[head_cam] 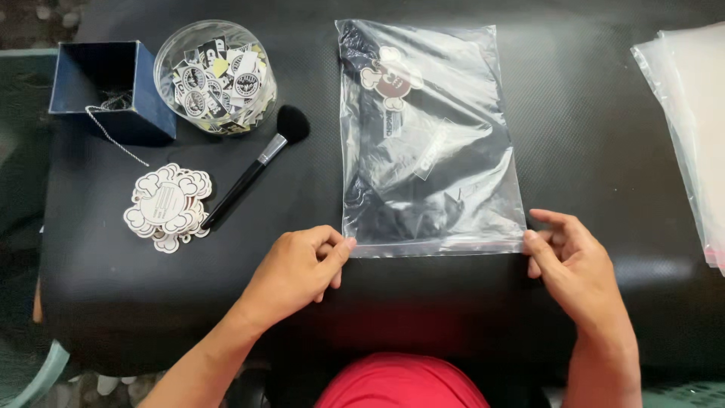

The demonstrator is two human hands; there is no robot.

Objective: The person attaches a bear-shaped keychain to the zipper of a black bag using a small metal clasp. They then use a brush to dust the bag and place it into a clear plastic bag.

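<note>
Red cloth [402, 381] at bottom centre. Just above, left hand [296, 270] curled, thumb and fingers pinching the lower left corner of a clear plastic bag [430, 136]; right hand [572, 257] half closed, fingertips pinching the lower right corner. Bag flat on the black table [589, 151], centre frame, dark garment with a cartoon print inside. Upper left: blue box [113, 91], round tub of stickers [215, 75], black brush [257, 166], stack of cloud-shaped tags [168, 205]. Far right: pile of empty bags [691, 113].

Zip bag [430, 136] lies centre; brush [253, 170], tag stack [168, 205], sticker jar [215, 75], box [113, 91] left; bag pile [691, 128] right.
</note>
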